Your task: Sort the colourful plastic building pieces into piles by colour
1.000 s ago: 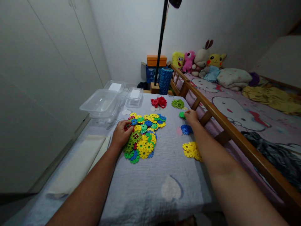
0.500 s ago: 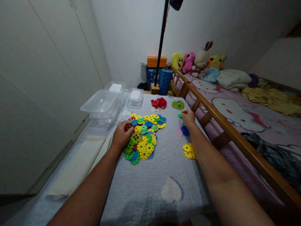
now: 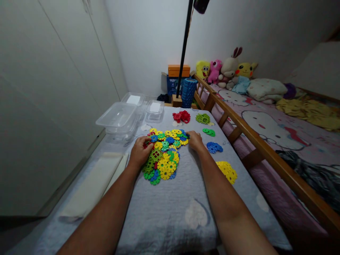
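Observation:
A mixed pile of notched plastic flower discs (image 3: 164, 164) in yellow, blue, green and red lies on the cloth-covered table, with lattice-like olive-green square pieces (image 3: 155, 154) on its left side. My left hand (image 3: 140, 151) rests at the pile's left edge, thumb and fingers curled around red pieces (image 3: 146, 144). At the far right corner of the pile, my right hand (image 3: 196, 140) has its fingertips pinched on a dark blue disc (image 3: 187, 135), partly hidden by the fingers. Separate small heaps hold red (image 3: 182, 116), light-green (image 3: 202, 118), green (image 3: 209, 132), blue (image 3: 214, 147) and yellow discs (image 3: 226, 171).
Clear plastic containers (image 3: 117, 115) stand at the back left, some with lids. A folded cream cloth (image 3: 92, 182) lies along the left side. A wooden bed rail (image 3: 239, 132) borders the table on the right. Behind the table stand a black pole (image 3: 183, 49) and a blue foam roller (image 3: 188, 92).
My right hand has moved left from the green heap to the pile's right edge, leaving the green discs behind. My left hand stays at the pile's left side. The view has shifted slightly.

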`<state>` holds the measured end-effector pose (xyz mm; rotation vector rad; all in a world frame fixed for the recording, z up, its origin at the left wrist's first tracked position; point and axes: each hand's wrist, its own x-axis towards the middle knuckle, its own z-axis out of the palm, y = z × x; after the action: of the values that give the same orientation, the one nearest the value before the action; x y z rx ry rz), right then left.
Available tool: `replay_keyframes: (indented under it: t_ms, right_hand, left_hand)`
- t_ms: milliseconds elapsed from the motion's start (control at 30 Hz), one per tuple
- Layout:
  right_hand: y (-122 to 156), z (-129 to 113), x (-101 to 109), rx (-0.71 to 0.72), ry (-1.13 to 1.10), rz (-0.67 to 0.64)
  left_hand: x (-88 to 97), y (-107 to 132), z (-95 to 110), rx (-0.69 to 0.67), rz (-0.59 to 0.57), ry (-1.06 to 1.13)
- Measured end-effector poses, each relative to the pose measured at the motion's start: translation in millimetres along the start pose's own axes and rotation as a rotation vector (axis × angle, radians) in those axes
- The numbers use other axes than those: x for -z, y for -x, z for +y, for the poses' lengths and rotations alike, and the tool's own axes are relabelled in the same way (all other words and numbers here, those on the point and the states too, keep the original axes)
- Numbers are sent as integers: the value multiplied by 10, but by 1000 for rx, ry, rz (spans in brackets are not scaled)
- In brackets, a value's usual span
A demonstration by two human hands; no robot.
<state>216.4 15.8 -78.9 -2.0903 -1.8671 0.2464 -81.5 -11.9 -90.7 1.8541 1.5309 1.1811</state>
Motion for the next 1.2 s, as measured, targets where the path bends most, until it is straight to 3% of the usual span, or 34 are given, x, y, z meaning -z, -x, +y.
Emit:
replay_keyframes:
  t_ms: [433,567,700,833,1000,1200]
  right_hand:
    - [11,69,-74,65,-51,116]
    - [7,50,43,53,-56,150]
    - [6,125,302,26,-69,213]
    - [94,384,601,-4,-157,192]
    - [333,879,892,-65,-273,80]
    - [562,1294,1027,-121,-350,-73]
  left_hand:
    - [2,-1,-1,0,-4,-2]
    - [2,5,7,7,-4,11]
    - [6,5,9,-3,-4,7]
    - [7,-1,-1,-8,-6,-5]
    - [-4,-3,-19,-10,-1,-6]
    - [1,-7,-23,-5,2,-8]
